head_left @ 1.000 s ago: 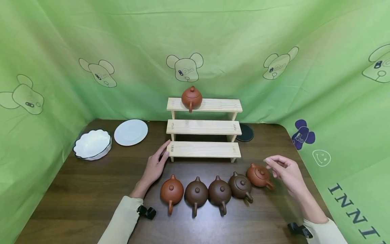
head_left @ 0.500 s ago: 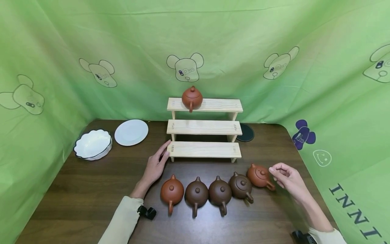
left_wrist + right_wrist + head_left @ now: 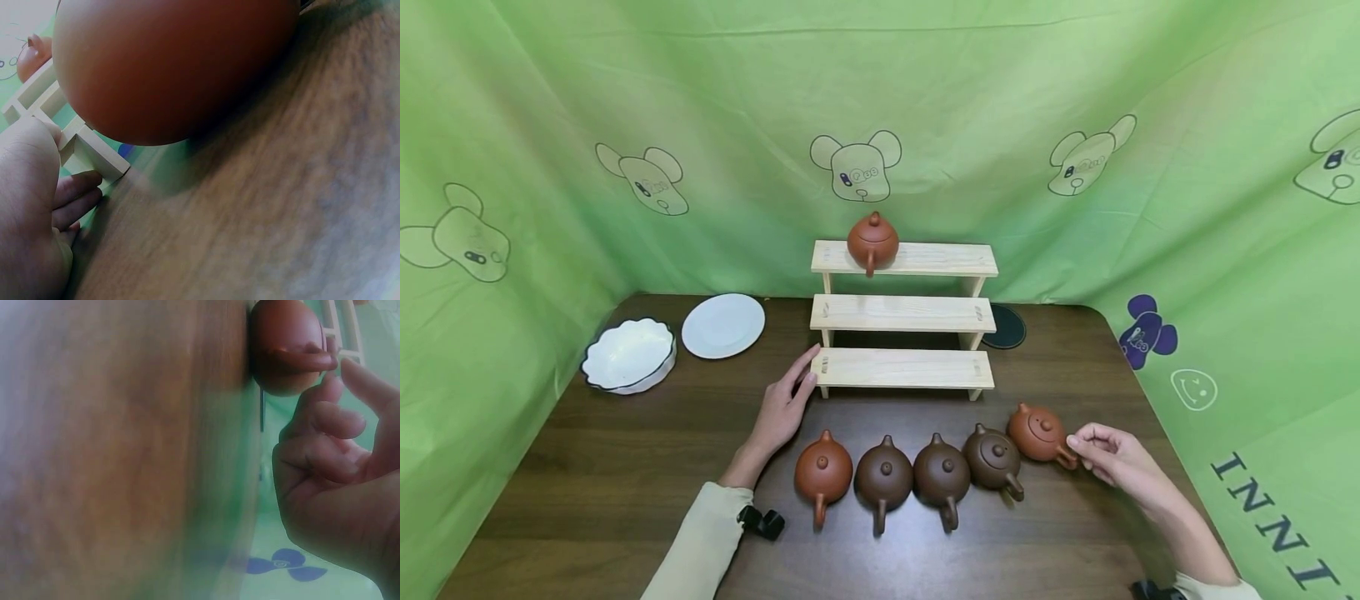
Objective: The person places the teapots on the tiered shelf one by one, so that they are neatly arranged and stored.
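Note:
My left hand (image 3: 782, 408) rests against the left end of the lowest step of a light wooden three-step stand (image 3: 902, 367), its fingers fairly straight. My right hand (image 3: 1116, 460) is at the handle of the rightmost reddish-brown teapot (image 3: 1036, 432). In the right wrist view its thumb and index fingertips stand a little apart beside that teapot's handle (image 3: 306, 360), the other fingers curled. Left of it stand a dark brown teapot (image 3: 991, 455), a second dark teapot (image 3: 942, 471), a third dark teapot (image 3: 883, 472) and a reddish teapot (image 3: 823, 468). Another reddish teapot (image 3: 873, 240) sits on the top step.
A white scalloped bowl (image 3: 628, 354) and a white oval plate (image 3: 723, 326) stand at the back left of the wooden table (image 3: 625, 475). A dark round coaster (image 3: 1006, 327) lies partly behind the stand's right side. Green printed cloth (image 3: 865, 92) encloses the table.
My right hand has moved right and toward the front, from beside the rightmost teapot's lid to its handle. The left hand, stand and teapots have stayed in place.

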Motion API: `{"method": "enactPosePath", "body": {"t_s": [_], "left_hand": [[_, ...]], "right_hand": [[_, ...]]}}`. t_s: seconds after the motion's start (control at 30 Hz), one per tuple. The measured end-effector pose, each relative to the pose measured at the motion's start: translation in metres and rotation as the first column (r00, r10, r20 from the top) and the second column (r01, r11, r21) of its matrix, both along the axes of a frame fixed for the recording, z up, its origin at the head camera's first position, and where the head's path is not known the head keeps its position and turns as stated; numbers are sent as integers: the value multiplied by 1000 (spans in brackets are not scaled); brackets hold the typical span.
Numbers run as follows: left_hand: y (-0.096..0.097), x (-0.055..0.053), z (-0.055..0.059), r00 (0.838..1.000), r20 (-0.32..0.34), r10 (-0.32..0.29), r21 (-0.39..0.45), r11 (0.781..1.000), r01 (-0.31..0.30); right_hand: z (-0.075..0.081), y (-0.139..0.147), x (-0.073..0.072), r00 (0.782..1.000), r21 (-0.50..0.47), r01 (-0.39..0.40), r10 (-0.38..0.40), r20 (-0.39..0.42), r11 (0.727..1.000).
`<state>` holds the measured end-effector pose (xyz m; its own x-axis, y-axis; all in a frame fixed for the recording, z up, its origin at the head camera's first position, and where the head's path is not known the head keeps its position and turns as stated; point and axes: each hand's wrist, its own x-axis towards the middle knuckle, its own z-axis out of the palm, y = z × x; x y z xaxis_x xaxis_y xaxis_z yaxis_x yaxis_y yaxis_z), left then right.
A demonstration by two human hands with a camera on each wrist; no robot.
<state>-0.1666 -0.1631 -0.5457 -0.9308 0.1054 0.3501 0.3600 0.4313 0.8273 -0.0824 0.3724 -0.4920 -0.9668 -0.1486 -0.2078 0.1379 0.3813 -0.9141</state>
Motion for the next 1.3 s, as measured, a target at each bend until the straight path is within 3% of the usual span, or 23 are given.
{"method": "enactPosePath", "body": {"t_s": [0.13, 0.33, 0.47, 0.57, 0.67, 0.73, 1.0, 1.3], "left_hand": [[-1, -1, -2, 1000, -14, -5, 6, 1000, 5], [-6, -7, -17, 1000, 13, 10, -29, 1000, -9], [-3, -2, -7, 998, 59, 15, -17, 1000, -14], [-3, -1, -6, 1000, 22, 6, -19, 1000, -5], [-5, -4, -14, 1000, -24, -2, -20, 1000, 1], [-6, -7, -18, 999, -36, -1, -29, 1000, 0], [-2, -2, -7, 1000, -23, 2, -6, 1000, -2], [-3, -2, -6, 1000, -20, 1, -7, 1000, -1]], "right_hand": [[-2, 5, 1, 999, -15, -31, 31, 41, 999], [-7, 10, 3, 991, -73, -97, 103, 83, 993], [-11, 14, 3, 978, -159, -174, 190, 89, 972], [-12, 16, 3, 962, -225, -217, 248, 118, 950], [-12, 17, 3, 947, -266, -247, 290, 136, 932], [-12, 16, 2, 941, -276, -258, 305, 142, 926], [-12, 15, 0, 937, -302, -264, 317, 144, 916], [-14, 15, -2, 936, -359, -279, 336, 108, 891]]}}
